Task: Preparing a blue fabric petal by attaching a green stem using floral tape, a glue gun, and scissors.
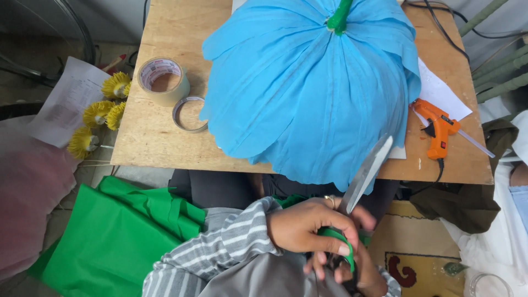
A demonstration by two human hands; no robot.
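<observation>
A bare plywood table [159,137] stood at the far side under even light. A patterned rug [418,264] covered the near right floor; grey tiled floor [82,176] showed at left.

A wooden counter [154,137] carries a big blue paper flower [308,93] with a green stem [338,16] at its top. Left of the flower stands a tape roll [163,81], with a thinner ring [188,114] just beside it. An orange glue gun [438,127] lies at the right, by a white sheet [440,93]. Yellow tufts [102,113] and a printed paper [69,99] lie off the left edge. Green fabric [115,236] is heaped on the floor below.
</observation>
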